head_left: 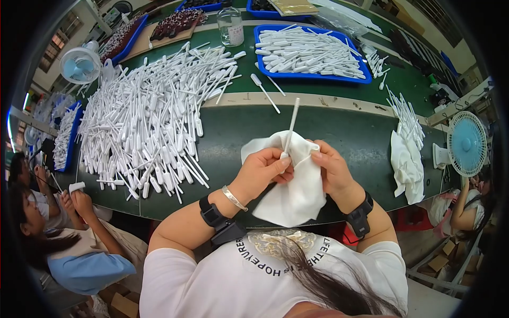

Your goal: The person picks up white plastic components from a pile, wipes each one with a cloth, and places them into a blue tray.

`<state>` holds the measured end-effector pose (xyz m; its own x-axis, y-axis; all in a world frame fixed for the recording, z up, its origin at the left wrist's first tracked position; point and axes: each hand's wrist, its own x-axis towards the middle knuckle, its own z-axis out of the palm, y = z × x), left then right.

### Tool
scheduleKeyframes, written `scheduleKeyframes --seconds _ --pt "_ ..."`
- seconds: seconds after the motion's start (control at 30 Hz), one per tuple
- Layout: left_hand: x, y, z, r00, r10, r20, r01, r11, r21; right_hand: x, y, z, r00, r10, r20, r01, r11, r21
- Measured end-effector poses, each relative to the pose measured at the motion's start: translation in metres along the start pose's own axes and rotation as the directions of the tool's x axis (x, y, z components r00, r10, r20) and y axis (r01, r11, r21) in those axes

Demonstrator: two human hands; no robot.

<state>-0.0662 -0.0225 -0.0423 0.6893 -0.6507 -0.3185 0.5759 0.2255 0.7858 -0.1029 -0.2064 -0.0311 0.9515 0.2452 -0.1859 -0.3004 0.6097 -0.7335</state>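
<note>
My left hand (269, 167) pinches a white plastic stick (293, 119), shaped like a dropper, near its lower end. The stick stands almost upright, its thin shaft pointing up and away from me; its lower end is hidden by my fingers and the cloth. A white cloth (297, 199) hangs from both hands over the table's front edge. My right hand (334, 165) is closed on the cloth's right side, thumb and fingers gripping a fold close to the stick. One loose stick (264, 93) with a bulb end lies just beyond my hands.
Many similar sticks form a large heap (143, 116) at left. A blue tray (318, 78) of them stands ahead, beside a glass bottle (230, 29). At right are another white cloth (407, 167), more sticks and a fan (466, 143). A co-worker (74, 238) sits at left.
</note>
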Motion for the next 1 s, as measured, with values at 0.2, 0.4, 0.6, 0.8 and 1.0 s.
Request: scheduleKeyframes --seconds 0.2,0.4,0.6,0.8,1.0 --pt "0.003 -0.007 -0.006 0.948 0.314 -0.061 -0.267 0.883 0.387 0.007 0.007 0.009 0.994 -0.059 0.096 0.058 0.998 0.014" --pt "0.004 -0.024 -0.006 0.963 0.263 -0.054 -0.214 0.874 0.435 0.012 0.030 0.005 0.987 -0.160 0.011 0.154 0.923 -0.352" --pt "0.000 -0.024 -0.001 0.841 0.507 0.190 -0.451 0.461 0.764 0.007 0.020 -0.001 0.965 -0.257 -0.044 0.152 0.691 -0.707" --pt "-0.011 -0.011 0.007 0.923 0.362 0.128 -0.305 0.489 0.817 0.013 -0.010 -0.011 0.963 -0.219 -0.156 0.187 0.962 -0.197" --pt "0.001 -0.017 -0.003 0.867 0.478 0.139 -0.417 0.543 0.729 0.011 0.020 -0.005 0.987 -0.154 0.050 0.155 0.813 -0.561"
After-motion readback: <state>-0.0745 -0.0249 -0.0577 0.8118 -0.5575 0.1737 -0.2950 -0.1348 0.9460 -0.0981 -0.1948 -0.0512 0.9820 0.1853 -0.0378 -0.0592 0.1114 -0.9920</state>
